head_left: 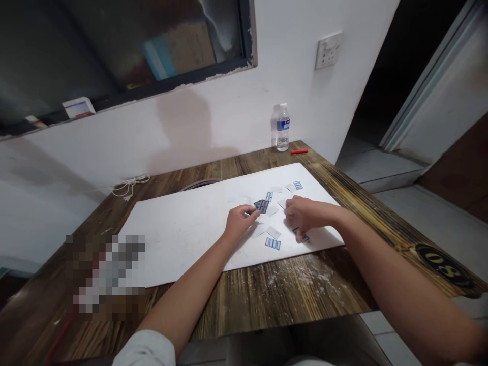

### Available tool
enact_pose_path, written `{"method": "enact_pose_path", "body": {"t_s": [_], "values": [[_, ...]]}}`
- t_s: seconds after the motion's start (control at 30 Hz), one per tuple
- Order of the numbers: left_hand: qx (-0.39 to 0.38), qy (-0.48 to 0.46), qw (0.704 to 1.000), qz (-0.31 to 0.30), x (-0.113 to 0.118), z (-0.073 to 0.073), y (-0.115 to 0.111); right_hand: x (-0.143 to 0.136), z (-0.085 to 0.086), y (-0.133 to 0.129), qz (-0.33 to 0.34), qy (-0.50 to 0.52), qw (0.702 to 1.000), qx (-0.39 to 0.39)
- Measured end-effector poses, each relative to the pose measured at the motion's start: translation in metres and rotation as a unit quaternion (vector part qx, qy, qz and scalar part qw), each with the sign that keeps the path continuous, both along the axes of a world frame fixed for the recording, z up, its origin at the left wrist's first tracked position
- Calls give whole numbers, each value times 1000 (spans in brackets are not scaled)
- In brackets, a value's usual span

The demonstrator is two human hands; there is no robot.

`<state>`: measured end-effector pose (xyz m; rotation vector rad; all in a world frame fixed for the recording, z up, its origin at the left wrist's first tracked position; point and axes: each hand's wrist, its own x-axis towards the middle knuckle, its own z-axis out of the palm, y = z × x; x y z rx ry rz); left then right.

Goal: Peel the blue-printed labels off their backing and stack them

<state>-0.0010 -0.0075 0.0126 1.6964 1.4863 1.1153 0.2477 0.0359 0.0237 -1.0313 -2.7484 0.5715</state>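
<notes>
The white board (175, 239) was bright, but the doorway (396, 71) at two o'clock was very dark. A soft shadow (185, 129) fell on the wall (236, 112) at ten o'clock. Chunky squares (107, 269) hid a bit at eight o'clock. The right arm (400, 277) at four o'clock looked stretched, and the little cards (273, 244) were fuzzy

Wooden table (244, 310), white board (179, 234), bottle (282, 135), red stick (299, 151), looped cord (131, 181)

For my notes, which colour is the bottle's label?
The label is mostly blue, in the head view.
</notes>
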Motion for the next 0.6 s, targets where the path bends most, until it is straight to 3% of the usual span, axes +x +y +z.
{"method": "enact_pose_path", "body": {"t_s": [0.17, 0.27, 0.4, 0.5, 0.6], "values": [[-10, -6, 1000, 10, 0, 1, 0, -6, -1, -3, 27, -73, 997, 9], [-11, -1, 1000, 15, 0, 0, 1, -7, 8, -8, 6, -63, 997, -54], [-12, 4, 1000, 18, 1, 0, 1, -9, 22, -17, -9, 44, 987, -154], [-14, -2, 1000, 15, 1, 0, 2, -17, 26, -20, -10, 183, 971, -152], [-8, 1, 1000, 6, 1, 1, 1, -27, 22, -20, -61, 298, 944, -125]]}}
